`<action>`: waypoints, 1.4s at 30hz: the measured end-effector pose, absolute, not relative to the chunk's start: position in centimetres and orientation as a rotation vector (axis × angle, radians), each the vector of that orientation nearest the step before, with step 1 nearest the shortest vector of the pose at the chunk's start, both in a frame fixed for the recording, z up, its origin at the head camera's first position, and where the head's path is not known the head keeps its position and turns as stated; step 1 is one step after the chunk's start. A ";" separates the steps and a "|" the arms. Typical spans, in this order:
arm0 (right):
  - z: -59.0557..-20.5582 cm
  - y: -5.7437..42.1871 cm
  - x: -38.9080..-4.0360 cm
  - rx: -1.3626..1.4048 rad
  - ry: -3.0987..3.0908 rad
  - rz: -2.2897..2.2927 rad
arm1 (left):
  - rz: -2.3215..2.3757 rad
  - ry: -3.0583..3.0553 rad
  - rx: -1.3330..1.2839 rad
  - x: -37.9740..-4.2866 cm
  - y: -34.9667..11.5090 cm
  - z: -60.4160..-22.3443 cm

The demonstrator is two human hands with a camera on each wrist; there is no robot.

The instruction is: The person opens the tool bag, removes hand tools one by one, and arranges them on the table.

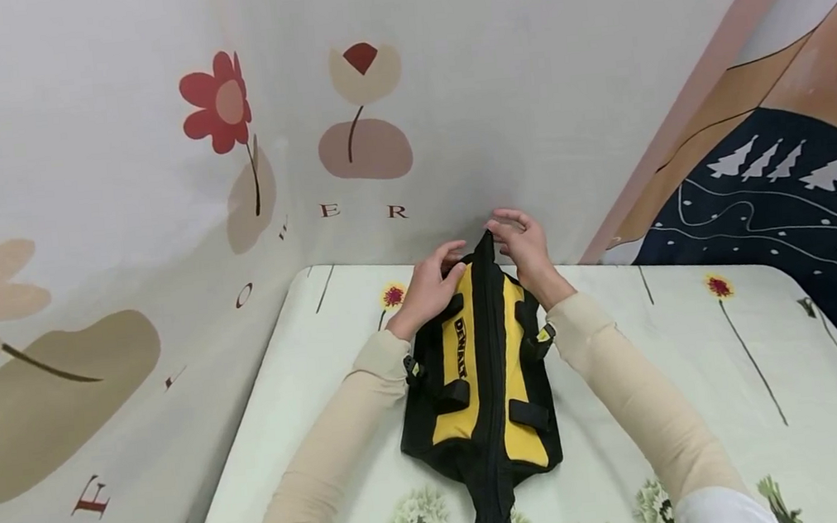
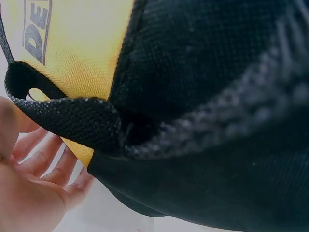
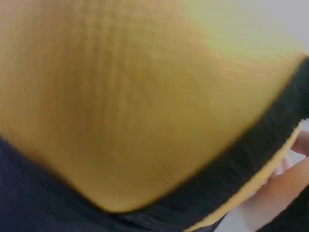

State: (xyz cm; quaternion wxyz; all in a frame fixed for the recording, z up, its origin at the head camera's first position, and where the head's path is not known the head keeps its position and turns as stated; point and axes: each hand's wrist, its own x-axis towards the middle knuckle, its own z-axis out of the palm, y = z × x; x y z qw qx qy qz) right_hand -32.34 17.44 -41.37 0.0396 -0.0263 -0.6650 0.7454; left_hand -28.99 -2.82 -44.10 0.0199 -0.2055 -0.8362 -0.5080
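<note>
A black and yellow tool bag (image 1: 488,355) with DEWALT lettering lies lengthwise before me, its zipper strip running along the top. At its far left corner my left hand (image 1: 428,285) rests against the side, thumb over the yellow panel. The left wrist view shows that hand's fingers (image 2: 41,159) spread loosely behind a black webbing loop (image 2: 77,121). My right hand (image 1: 525,248) pinches the raised far tip of the zipper strip between thumb and forefinger. In the right wrist view, the yellow panel (image 3: 135,111) fills most of the picture and hides much of that hand.
The bag stands on a table covered with a pale flowered cloth (image 1: 347,467). Close behind its far end rises a white wall sheet (image 1: 492,80) with flower prints. Another patterned sheet (image 1: 780,205) hangs at the right. A black strap end (image 1: 492,504) extends toward me.
</note>
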 end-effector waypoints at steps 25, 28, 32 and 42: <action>-38.9 17.8 -25.3 0.279 -2.244 2.120 | -1.583 -2.485 -0.378 -31.0 -2.6 -44.0; -38.9 17.9 -23.6 0.259 -2.250 2.154 | -1.593 -2.470 -0.380 -31.0 -2.6 -43.8; -39.1 18.1 -21.3 0.246 -2.270 2.184 | -1.609 -2.469 -0.371 -31.1 -2.5 -43.5; -39.3 17.9 -16.0 0.270 -2.282 2.255 | -1.641 -2.451 -0.270 -31.4 -2.6 -43.4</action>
